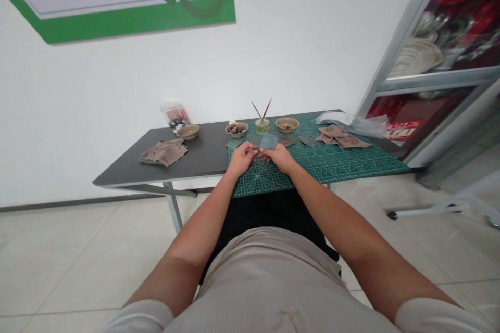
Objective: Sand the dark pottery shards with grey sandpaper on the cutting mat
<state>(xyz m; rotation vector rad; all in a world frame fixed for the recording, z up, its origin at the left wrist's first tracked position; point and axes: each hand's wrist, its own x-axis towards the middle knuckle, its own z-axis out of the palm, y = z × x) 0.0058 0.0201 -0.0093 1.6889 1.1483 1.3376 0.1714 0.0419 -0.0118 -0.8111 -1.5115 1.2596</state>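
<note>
Both my hands meet over the front part of the green cutting mat (pixel 259 179). My right hand (pixel 282 157) grips a flat, grey-blue square sheet (pixel 268 140) by its lower edge, tilted up. Close beside it, my left hand (pixel 241 158) is closed in a pinch with its fingertips nearly touching the right ones; whatever lies in them is too small to make out. On the mat around my hands are a grey flat piece (pixel 233 143), a brown flat piece (pixel 286 141) and a dark grey piece (pixel 307 140).
Behind my hands stand a glass jar (pixel 262 126) with two thin sticks, a bowl (pixel 236 134) of dark lumps and another bowl (pixel 287 126). Brown cloths lie left (pixel 164 152) and right (pixel 341 137). A third bowl (pixel 188 132), a packet (pixel 174 113) and clear plastic (pixel 365 125) sit near the wall.
</note>
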